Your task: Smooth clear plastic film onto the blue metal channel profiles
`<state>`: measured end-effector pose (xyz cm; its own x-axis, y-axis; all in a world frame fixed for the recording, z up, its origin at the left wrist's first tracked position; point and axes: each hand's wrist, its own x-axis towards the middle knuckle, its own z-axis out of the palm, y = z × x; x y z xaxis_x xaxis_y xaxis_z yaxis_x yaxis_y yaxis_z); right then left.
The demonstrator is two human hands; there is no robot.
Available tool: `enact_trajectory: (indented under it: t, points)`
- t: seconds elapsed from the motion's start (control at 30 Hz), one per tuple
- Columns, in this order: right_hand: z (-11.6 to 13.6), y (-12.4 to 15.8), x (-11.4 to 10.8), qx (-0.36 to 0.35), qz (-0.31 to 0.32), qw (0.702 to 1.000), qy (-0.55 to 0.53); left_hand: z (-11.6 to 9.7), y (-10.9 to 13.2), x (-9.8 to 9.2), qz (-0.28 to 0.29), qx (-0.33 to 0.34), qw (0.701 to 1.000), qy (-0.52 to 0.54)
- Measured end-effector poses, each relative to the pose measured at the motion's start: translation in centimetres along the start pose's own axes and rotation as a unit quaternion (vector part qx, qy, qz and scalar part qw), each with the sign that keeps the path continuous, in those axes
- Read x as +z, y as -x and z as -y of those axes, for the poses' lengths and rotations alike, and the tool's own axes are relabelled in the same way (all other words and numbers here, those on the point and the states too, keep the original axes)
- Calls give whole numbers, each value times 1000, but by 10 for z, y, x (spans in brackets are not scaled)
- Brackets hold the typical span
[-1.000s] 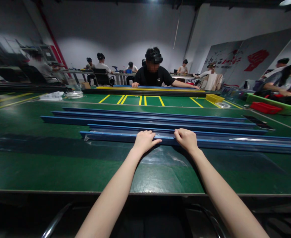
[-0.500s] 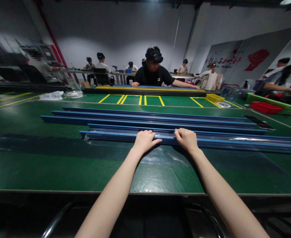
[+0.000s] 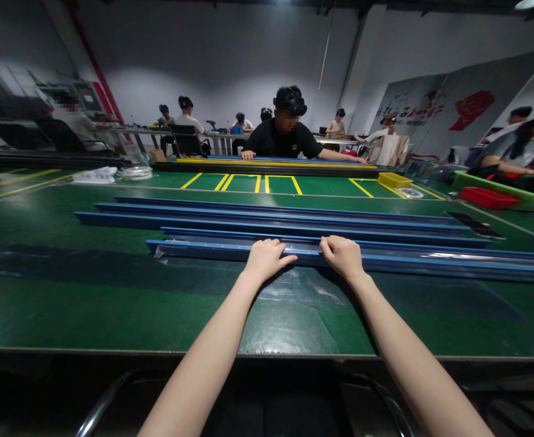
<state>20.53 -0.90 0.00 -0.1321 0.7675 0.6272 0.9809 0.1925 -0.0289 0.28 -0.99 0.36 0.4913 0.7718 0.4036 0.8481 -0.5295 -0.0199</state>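
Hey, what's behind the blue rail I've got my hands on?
Behind that rail lie more blue rails, then green table with yellow lines. The rail covers the strip directly behind it; I can't tell what's there.

The nearest channel is blue, the tabletop green with yellow stripes, 1 bin yellow, 1 tray red.
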Motion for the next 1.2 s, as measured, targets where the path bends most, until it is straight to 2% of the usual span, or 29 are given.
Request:
enact_trajectory:
  t: [0.53, 1.2]
  points:
    - [1, 0, 0, 1, -4, 1000, -2, 1, 0, 1, -10, 3, 1000, -5]
    - [0, 0, -1, 1, 7, 1000, 7, 0, 0, 0, 6, 1, 1000, 5]
